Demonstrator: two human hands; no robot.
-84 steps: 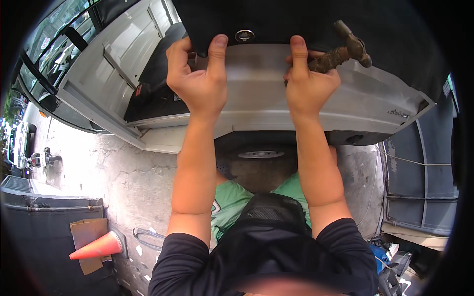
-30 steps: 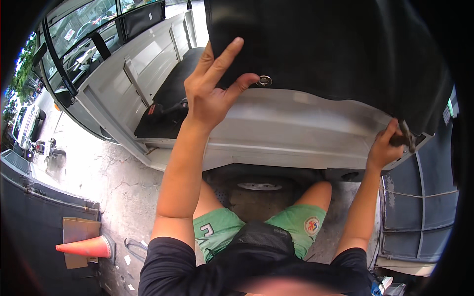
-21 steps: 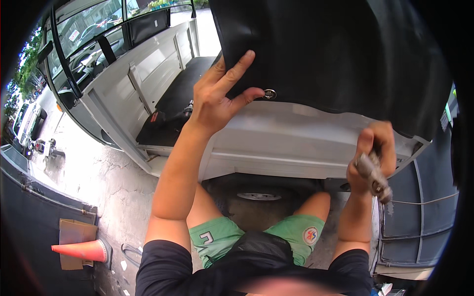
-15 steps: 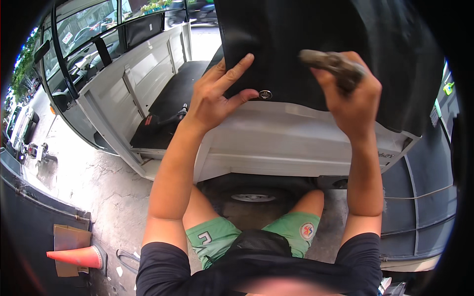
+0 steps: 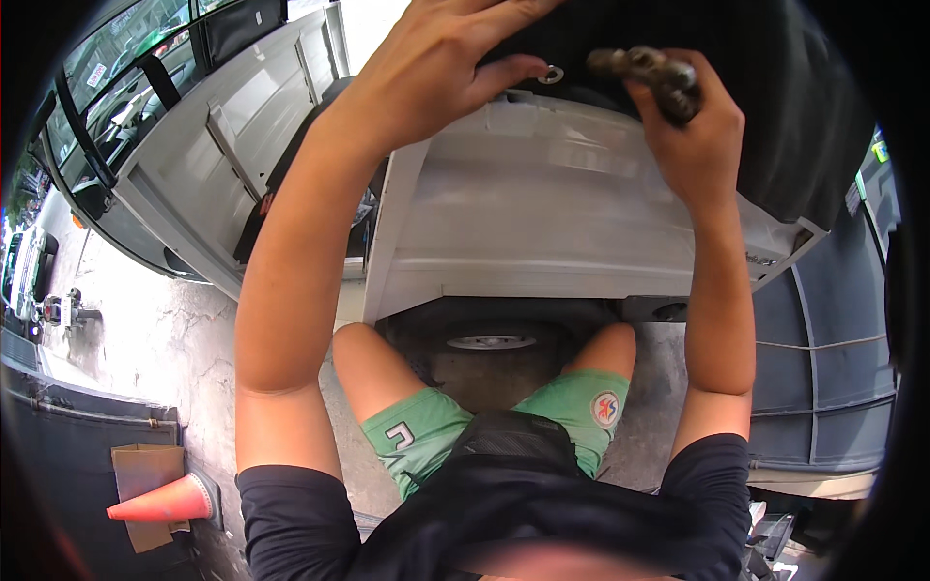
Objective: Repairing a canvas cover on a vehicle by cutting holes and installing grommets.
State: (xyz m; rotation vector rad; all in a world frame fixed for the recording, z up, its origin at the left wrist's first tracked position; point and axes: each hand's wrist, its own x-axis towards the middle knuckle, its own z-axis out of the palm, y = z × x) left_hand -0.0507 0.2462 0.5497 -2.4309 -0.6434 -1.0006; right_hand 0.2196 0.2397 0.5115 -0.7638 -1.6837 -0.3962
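Note:
My left hand [image 5: 426, 73] lies with fingers spread against a black flexible sheet [image 5: 804, 116], which drapes over a white vehicle side panel [image 5: 542, 203]. Its thumb tip is at a small round metal ring [image 5: 552, 75] near the sheet's lower edge; part of the fingers runs out of the top of the view. My right hand [image 5: 702, 145] is closed around a worn, dark metal hammer [image 5: 644, 68]. The hammer's head is to the right of the ring and apart from it. The grip is mostly hidden inside my fist.
Below the panel, a wheel [image 5: 491, 342] sits between my knees. The vehicle's white side wall [image 5: 208, 145] and windows are at the left. An orange traffic cone [image 5: 165, 499] lies near cardboard [image 5: 145, 465] at the lower left. Dark metal panels [image 5: 823, 358] stand at the right.
The view has tilted down, so the panel and sheet sit higher. My left thumb remains beside the ring. The hammer, still in my right hand, is lower relative to the ring and closer to it.

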